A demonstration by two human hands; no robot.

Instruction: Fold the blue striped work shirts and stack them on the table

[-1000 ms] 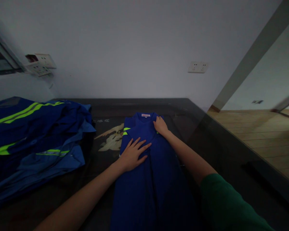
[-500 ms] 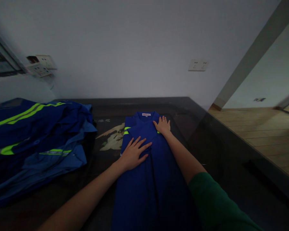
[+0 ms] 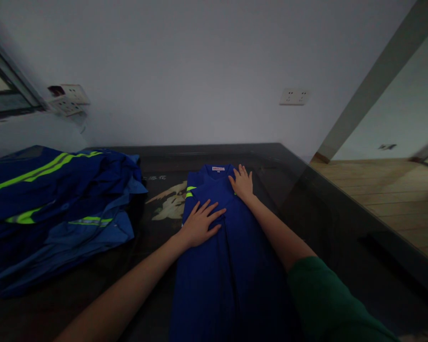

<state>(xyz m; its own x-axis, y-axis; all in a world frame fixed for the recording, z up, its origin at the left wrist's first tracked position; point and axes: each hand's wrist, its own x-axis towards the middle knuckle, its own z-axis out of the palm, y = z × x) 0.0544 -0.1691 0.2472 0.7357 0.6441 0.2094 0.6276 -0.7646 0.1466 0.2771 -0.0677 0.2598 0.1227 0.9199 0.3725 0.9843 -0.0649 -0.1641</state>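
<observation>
A blue work jacket (image 3: 209, 285) with yellow-green reflective bands lies lengthwise on the dark table (image 3: 328, 213), its sides folded in and its collar at the far end. A white label (image 3: 218, 168) shows inside the collar. My left hand (image 3: 199, 225) rests flat on the jacket's middle, fingers spread. Near the right shoulder, by the collar, my right hand (image 3: 241, 183) lies with its fingers stretched out on the cloth. It covers most of the reflective band there. The jacket's near end runs out of view at the bottom.
To the left is a loose heap of blue clothes (image 3: 92, 185) with reflective stripes. A pale bird-like picture (image 3: 169, 202) decorates the tabletop. Behind the table stands a wall with a socket plate (image 3: 294, 97); at right, beyond the table's edge, is a wooden floor (image 3: 371, 185).
My right hand has slid slightly up toward the collar along the jacket's right shoulder. My left hand stays in about the same place on the cloth. The view has shifted slightly.
</observation>
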